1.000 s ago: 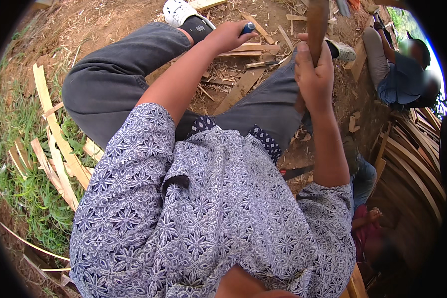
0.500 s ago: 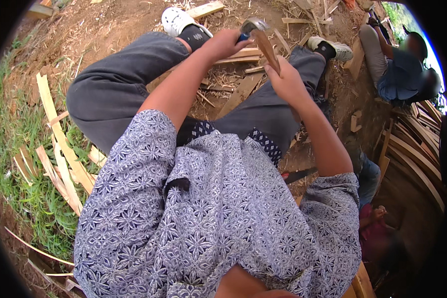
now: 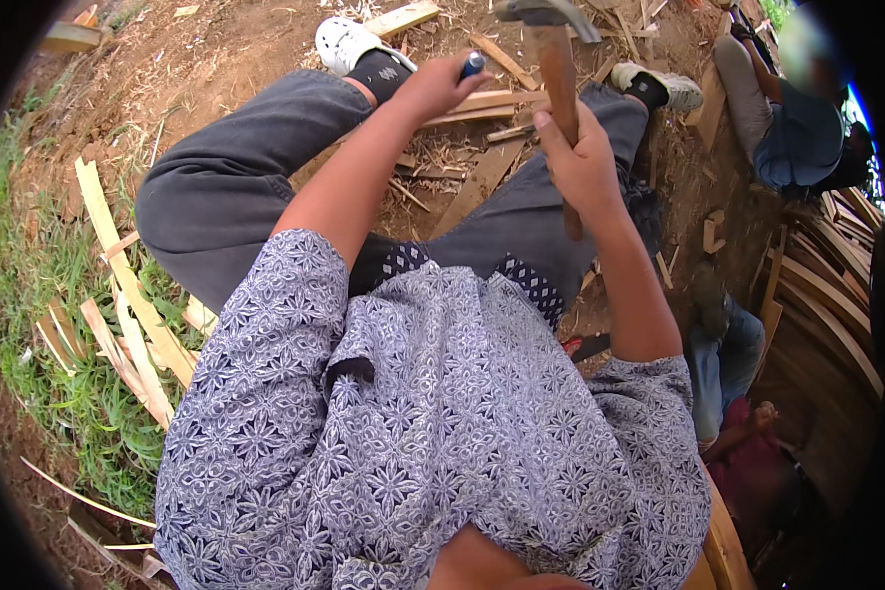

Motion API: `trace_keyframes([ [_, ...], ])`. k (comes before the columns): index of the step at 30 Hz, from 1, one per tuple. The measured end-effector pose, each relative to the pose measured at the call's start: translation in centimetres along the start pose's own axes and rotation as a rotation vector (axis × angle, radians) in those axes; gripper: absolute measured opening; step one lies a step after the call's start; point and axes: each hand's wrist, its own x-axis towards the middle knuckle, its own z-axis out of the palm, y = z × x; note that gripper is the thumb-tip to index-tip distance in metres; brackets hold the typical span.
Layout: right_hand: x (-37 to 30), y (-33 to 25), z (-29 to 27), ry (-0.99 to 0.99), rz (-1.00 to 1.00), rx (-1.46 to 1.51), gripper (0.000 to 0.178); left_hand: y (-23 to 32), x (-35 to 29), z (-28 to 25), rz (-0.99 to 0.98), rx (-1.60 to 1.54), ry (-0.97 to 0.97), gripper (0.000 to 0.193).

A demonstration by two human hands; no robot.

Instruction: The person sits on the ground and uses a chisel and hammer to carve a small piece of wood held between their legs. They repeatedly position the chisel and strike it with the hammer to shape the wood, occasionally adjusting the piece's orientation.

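Observation:
My left hand (image 3: 435,88) is closed around a tool with a blue, chisel-like handle (image 3: 472,65); its capped end sticks up, and the rest is hidden below the fist. In my right hand (image 3: 582,162) is a claw hammer (image 3: 560,74), gripped along its wooden handle. The hammer's metal head is raised at the top edge, to the right of the blue handle and apart from it. Light wood strips (image 3: 492,101) lie on the ground just beyond my left hand, between my spread legs. A flat board (image 3: 480,182) lies nearer to me.
Wood shavings and offcuts cover the dirt around my shoes. Long split pieces (image 3: 133,265) lie on the grass at left. By my right side is a red-and-black handled tool (image 3: 585,346). Two people sit at right, near stacked wooden slats (image 3: 821,305).
My right hand has lifted the hammer up and to the right, away from the blue handle, and now holds it more upright. My left hand has stayed nearly in place.

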Motion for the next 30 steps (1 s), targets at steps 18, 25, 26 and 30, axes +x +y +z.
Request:
trace_keyframes([
  [18,5.1,17.3,9.0,-0.188,0.556,-0.165,0.041,-4.5,1.8,-1.6,-0.282,-0.555,0.047,0.044],
  [25,4.7,13.4,8.4,-0.262,0.575,-0.224,0.041,-6.6,2.3,-3.1,-0.593,-0.818,0.241,0.04],
  [26,4.6,13.9,8.3,-0.247,0.567,-0.214,0.041,-5.4,2.4,-2.9,-0.557,-0.787,0.235,0.041],
  [30,4.7,14.0,8.2,-0.287,0.613,-0.115,0.042,-3.0,1.3,-2.4,-0.092,-0.191,0.121,0.038],
])
